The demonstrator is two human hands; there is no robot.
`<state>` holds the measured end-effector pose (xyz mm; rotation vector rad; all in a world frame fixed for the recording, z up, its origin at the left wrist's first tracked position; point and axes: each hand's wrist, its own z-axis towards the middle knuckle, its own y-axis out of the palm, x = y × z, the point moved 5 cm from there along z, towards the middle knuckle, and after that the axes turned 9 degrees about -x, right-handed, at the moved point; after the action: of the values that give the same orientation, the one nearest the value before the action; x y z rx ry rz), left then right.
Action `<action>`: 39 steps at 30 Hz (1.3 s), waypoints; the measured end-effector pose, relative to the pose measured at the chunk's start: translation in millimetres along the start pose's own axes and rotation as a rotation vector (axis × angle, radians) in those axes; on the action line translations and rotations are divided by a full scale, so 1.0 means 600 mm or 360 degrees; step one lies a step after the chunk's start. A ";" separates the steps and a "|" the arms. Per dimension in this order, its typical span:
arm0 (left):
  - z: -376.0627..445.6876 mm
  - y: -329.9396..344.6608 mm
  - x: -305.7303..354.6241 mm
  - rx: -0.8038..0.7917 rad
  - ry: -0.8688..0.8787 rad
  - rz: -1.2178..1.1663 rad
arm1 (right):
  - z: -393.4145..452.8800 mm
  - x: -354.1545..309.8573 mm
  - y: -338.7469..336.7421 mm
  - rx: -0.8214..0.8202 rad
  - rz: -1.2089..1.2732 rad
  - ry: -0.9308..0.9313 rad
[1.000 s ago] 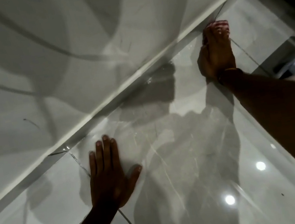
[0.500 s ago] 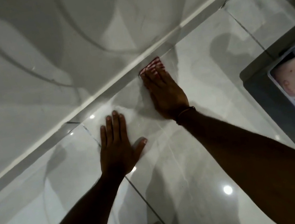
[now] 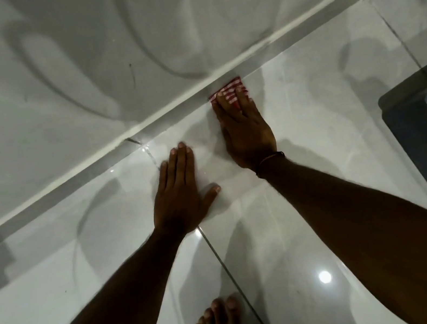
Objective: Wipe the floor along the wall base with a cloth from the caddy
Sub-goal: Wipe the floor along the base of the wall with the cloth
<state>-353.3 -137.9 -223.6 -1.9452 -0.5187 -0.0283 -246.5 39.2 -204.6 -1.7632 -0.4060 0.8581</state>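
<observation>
Your right hand (image 3: 246,130) lies flat, fingers together, pressing the red-and-white striped cloth (image 3: 228,91) onto the floor (image 3: 313,121). Only the cloth's far edge shows past your fingertips, and it sits right up against the wall base (image 3: 107,149). Your left hand (image 3: 180,193) is spread palm-down on the bare tile just beside the right one, a little nearer to you. It holds nothing and looks to be taking your weight.

The cloth is already out and at work, so fetching it is done and you are in the wiping itself. How much of the strip along the wall has been covered cannot be read from the glossy tile: no clear line between wiped and unwiped shows. The base runs on beyond both hands, to your left and right, so judge that stretches of it remain. A dark container (image 3: 414,143) stands off to the right of your right forearm, possibly the caddy.
</observation>
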 end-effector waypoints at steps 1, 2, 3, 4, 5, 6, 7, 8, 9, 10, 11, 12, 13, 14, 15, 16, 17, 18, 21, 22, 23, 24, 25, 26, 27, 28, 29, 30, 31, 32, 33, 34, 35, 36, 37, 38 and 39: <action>-0.002 -0.001 -0.004 0.0004 -0.0009 0.0005 | -0.001 -0.011 0.003 0.0006 -0.0023 -0.0023; -0.003 -0.001 -0.008 0.0007 -0.0019 0.0007 | -0.002 -0.026 0.007 0.0002 -0.0053 -0.0073; -0.005 -0.001 -0.012 0.0011 -0.0032 0.0008 | -0.004 -0.043 0.015 -0.0006 -0.0081 -0.0142; -0.007 -0.001 -0.015 0.0017 -0.0044 0.0009 | -0.005 -0.059 0.023 -0.0016 -0.0094 -0.0200; -0.008 -0.001 -0.018 0.0018 -0.0049 0.0012 | -0.006 -0.069 0.029 -0.0015 -0.0088 -0.0226; -0.010 0.000 -0.020 0.0019 -0.0050 0.0017 | -0.006 -0.074 0.033 -0.0014 -0.0074 -0.0226; -0.010 -0.001 -0.022 0.0022 -0.0049 0.0029 | -0.007 -0.074 0.034 -0.0006 -0.0067 -0.0217; -0.009 -0.001 -0.023 0.0026 -0.0049 0.0052 | -0.008 -0.074 0.033 -0.0005 -0.0068 -0.0226; -0.008 -0.002 -0.025 0.0032 -0.0049 0.0082 | -0.009 -0.071 0.032 0.0005 -0.0074 -0.0255; -0.005 -0.004 -0.026 0.0044 -0.0047 0.0109 | -0.008 -0.064 0.029 0.0010 -0.0075 -0.0294; -0.001 -0.005 -0.028 0.0064 -0.0045 0.0132 | -0.006 -0.054 0.027 0.0011 -0.0075 -0.0326; 0.001 -0.007 -0.031 0.0089 -0.0050 0.0145 | -0.003 -0.040 0.023 0.0005 -0.0074 -0.0342; 0.003 -0.008 -0.032 0.0109 -0.0057 0.0150 | 0.000 -0.019 0.018 0.0010 -0.0074 -0.0330; 0.006 -0.008 -0.033 0.0124 -0.0065 0.0150 | 0.003 0.007 0.010 0.0034 -0.0072 -0.0297; 0.008 -0.009 -0.033 0.0137 -0.0073 0.0150 | 0.006 0.039 -0.002 0.0076 -0.0069 -0.0256; 0.010 -0.009 -0.033 0.0151 -0.0080 0.0151 | 0.010 0.075 -0.015 0.0113 -0.0059 -0.0213; 0.010 -0.009 -0.033 0.0162 -0.0084 0.0155 | 0.014 0.112 -0.031 0.0133 -0.0052 -0.0144; 0.011 -0.009 -0.032 0.0169 -0.0083 0.0157 | 0.021 0.151 -0.048 0.0131 -0.0057 -0.0050; 0.014 -0.011 -0.031 0.0155 -0.0100 0.0163 | 0.036 0.254 -0.100 0.0158 -0.0027 0.0222; 0.013 -0.011 -0.032 0.0137 -0.0118 0.0169 | 0.037 0.280 -0.113 0.0166 -0.0008 0.0279; 0.014 -0.011 -0.034 0.0122 -0.0133 0.0178 | 0.043 0.311 -0.123 0.0158 0.0012 0.0322; 0.015 -0.010 -0.036 0.0113 -0.0145 0.0189 | 0.048 0.331 -0.136 0.0153 0.0031 0.0369; 0.015 -0.009 -0.037 0.0113 -0.0153 0.0200 | 0.058 0.364 -0.141 0.0156 0.0049 0.0436; 0.015 -0.009 -0.038 0.0121 -0.0153 0.0210 | 0.069 0.394 -0.145 0.0177 0.0067 0.0514; 0.014 -0.010 -0.038 0.0131 -0.0147 0.0214 | 0.079 0.424 -0.152 0.0191 0.0081 0.0626; 0.014 -0.010 -0.037 0.0141 -0.0138 0.0218 | 0.087 0.455 -0.155 0.0192 0.0077 0.0711; 0.014 -0.010 -0.037 0.0146 -0.0134 0.0224 | 0.092 0.474 -0.162 0.0188 0.0065 0.0766; 0.014 -0.010 -0.038 0.0154 -0.0138 0.0232 | 0.095 0.478 -0.171 0.0158 0.0056 0.0808; 0.015 -0.009 -0.039 0.0158 -0.0142 0.0243 | 0.096 0.470 -0.182 0.0134 0.0037 0.0815; 0.015 -0.008 -0.038 0.0161 -0.0140 0.0247 | 0.099 0.464 -0.190 0.0108 0.0008 0.0797; 0.015 -0.007 -0.036 0.0168 -0.0135 0.0250 | 0.103 0.459 -0.197 0.0106 -0.0061 0.0737; 0.016 -0.008 -0.035 0.0171 -0.0135 0.0253 | 0.104 0.448 -0.203 0.0104 -0.0147 0.0667; 0.016 -0.008 -0.035 0.0164 -0.0137 0.0253 | 0.099 0.441 -0.195 0.0090 -0.0215 0.0585; 0.015 -0.008 -0.036 0.0151 -0.0138 0.0247 | 0.090 0.427 -0.185 0.0086 -0.0225 0.0485; 0.016 -0.009 -0.036 0.0135 -0.0137 0.0235 | 0.078 0.408 -0.171 0.0078 -0.0162 0.0425; 0.015 -0.009 -0.036 0.0114 -0.0140 0.0217 | 0.064 0.384 -0.152 0.0063 -0.0087 0.0359; 0.016 -0.010 -0.035 0.0089 -0.0141 0.0202 | 0.053 0.350 -0.138 0.0073 -0.0038 0.0283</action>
<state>-376.7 -134.7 -227.8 -1.9270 -0.4487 0.1523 -115.1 225.7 -207.3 -1.7720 -0.2878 0.6817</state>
